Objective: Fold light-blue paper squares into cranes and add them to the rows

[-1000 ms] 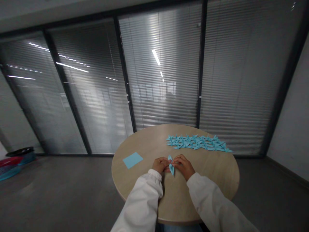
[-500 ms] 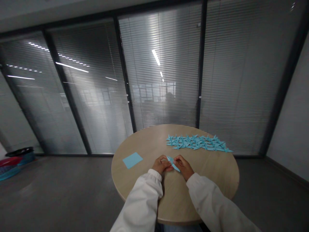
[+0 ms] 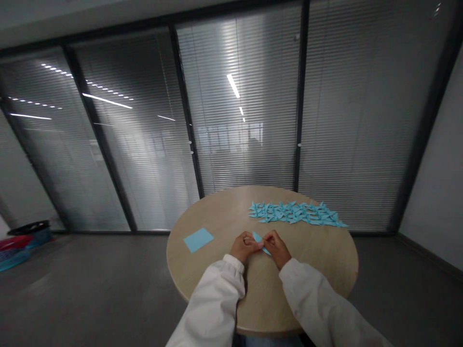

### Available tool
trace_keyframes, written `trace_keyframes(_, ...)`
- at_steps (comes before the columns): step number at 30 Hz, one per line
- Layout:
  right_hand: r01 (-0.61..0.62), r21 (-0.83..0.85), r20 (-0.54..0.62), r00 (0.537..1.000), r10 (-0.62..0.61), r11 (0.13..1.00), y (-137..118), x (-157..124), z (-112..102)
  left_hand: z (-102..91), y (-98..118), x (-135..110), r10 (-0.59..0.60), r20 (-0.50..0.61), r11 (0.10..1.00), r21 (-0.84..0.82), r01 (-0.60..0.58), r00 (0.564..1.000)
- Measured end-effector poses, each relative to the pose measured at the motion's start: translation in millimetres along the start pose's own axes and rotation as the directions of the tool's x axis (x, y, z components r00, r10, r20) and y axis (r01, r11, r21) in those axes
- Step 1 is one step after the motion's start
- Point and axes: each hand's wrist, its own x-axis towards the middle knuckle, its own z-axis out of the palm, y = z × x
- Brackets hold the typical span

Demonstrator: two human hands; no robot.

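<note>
My left hand (image 3: 244, 246) and my right hand (image 3: 277, 248) meet over the near part of a round wooden table (image 3: 311, 255). Between their fingertips they pinch a narrow, pointed piece of folded light-blue paper (image 3: 261, 241), partly hidden by my fingers. To the left of my hands lies a flat square of the same blue paper (image 3: 198, 240), untouched. Beyond my right hand, rows of several folded blue origami cranes (image 3: 296, 214) cover the table's far right, close together and overlapping.
Behind the table stands a glass partition with closed slatted blinds (image 3: 246, 96). A white wall (image 3: 437, 144) is at the right. Stacked plastic baskets (image 3: 21, 250) sit on the grey floor at the far left.
The folded paper has swung from a slanted position to lie lower and more level between my fingers. My hands have moved closer together.
</note>
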Motion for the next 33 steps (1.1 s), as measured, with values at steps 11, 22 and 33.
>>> trace_keyframes(11, 0.045, 0.057, 0.023, 0.999, -0.047, 0.997, 1, 0, 0, -3.2, -10, 3, 0.044, -0.005, 0.999, -0.013, -0.044, 0.999)
trace_keyframes(22, 0.002, 0.204, 0.019, 1.000, -0.006, 0.979, -7, 2, -2, -4.7, -15, 5, 0.072, 0.010, 0.997, 0.007, -0.073, 0.997)
trace_keyframes(33, 0.019, 0.120, -0.015, 1.000, -0.018, 0.993, -11, 1, -1, -5.0, -5, 4, 0.155, -0.047, 0.965, 0.219, -0.141, 0.987)
